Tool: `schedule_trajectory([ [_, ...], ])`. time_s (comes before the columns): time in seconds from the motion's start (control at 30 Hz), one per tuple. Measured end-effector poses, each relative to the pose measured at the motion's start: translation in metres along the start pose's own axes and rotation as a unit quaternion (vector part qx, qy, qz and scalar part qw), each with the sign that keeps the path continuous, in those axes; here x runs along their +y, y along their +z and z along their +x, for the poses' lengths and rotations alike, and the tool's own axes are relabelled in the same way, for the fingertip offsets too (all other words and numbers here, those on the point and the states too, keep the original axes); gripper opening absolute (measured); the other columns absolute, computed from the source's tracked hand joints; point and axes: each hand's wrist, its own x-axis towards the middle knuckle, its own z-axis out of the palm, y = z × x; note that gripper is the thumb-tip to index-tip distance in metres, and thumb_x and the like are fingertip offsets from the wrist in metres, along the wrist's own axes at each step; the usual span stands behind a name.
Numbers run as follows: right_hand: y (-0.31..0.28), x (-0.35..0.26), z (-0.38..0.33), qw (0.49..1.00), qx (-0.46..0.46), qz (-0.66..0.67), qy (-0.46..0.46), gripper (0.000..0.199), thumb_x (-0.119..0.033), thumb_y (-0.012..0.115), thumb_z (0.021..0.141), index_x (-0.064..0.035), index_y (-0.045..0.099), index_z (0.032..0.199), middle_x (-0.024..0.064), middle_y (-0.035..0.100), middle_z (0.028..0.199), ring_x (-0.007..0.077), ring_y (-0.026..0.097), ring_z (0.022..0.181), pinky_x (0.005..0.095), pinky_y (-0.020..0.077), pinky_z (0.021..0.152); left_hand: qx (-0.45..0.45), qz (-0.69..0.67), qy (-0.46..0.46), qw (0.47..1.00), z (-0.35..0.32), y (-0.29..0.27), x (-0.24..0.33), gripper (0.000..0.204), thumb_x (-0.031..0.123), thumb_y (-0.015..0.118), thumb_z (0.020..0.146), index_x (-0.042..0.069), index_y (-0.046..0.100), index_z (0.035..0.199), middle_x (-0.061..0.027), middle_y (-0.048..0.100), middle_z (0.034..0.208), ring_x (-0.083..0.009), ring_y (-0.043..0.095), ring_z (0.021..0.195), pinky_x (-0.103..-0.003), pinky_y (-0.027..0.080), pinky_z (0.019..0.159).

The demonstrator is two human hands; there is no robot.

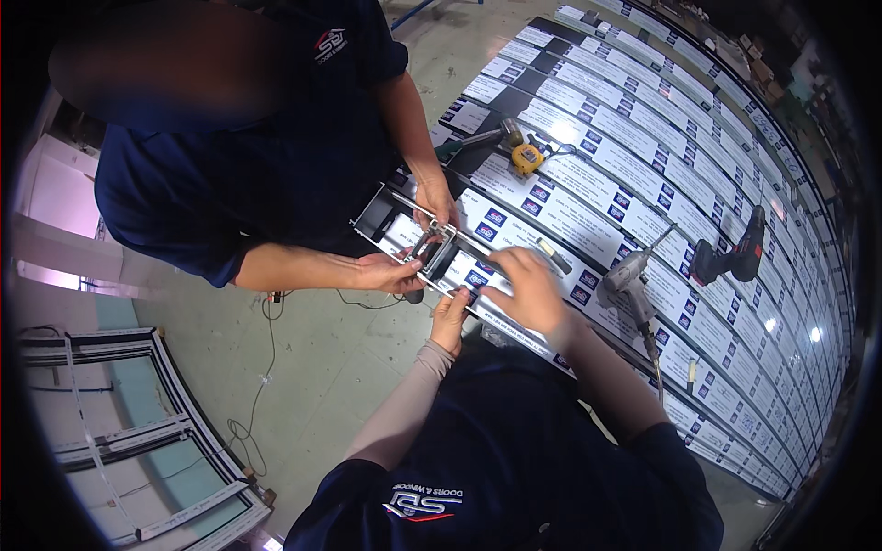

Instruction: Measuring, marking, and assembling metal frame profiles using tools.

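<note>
My left hand (448, 321) is closed, its fingers and thumb gripping the near edge of an aluminium profile (395, 226) with printed white film on it. Above the profile, to the right of that grip, my right hand (525, 286) is slightly blurred, with fingers apart. Whether it touches the profile I cannot tell. A small dark metal fitting (439, 250) sits across the profile. Facing me, a co-worker in a dark shirt has one hand (435, 199) at the fitting's far side and the other hand (390, 274) pinching at its left.
Film-covered profiles (634, 147) lie side by side on the right. On them rest a cordless drill (732, 255), an air drill (632, 283), a yellow tape measure (527, 159) and a green-handled tool (450, 150). A window frame (175, 367) stands lower left, near a floor cable (244, 432).
</note>
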Motion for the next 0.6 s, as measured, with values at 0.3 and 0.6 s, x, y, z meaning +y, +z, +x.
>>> schedule_trajectory([
  [0.3, 0.067, -0.003, 0.104, 0.925, -0.075, -0.243, -0.282, 0.049, -0.012, 0.066, 0.077, -0.0099, 0.058, 0.125, 0.0095, 0.057, 0.126, 0.0279, 0.049, 0.123, 0.0456, 0.0302, 0.11, -0.012, -0.008, 0.02, 1.0, 0.004, -0.003, -0.007, 0.023, 0.031, 0.061, 0.096, 0.012, 0.064, 0.109, 0.0037, 0.064, 0.102, -0.0094, 0.057, 0.098, -0.03, 0.044, 0.092],
  [0.6, 0.07, -0.001, 0.149, 0.879, -0.319, -0.245, -0.255, 0.04, -0.012, 0.07, 0.075, -0.006, 0.062, 0.114, 0.0138, 0.059, 0.119, 0.0309, 0.059, 0.112, 0.0405, 0.0443, 0.097, 0.016, -0.033, 0.016, 0.999, 0.0, 0.004, -0.003, 0.017, 0.024, 0.066, 0.093, 0.008, 0.065, 0.097, 0.0055, 0.061, 0.089, -0.0042, 0.051, 0.085, -0.023, 0.04, 0.081],
])
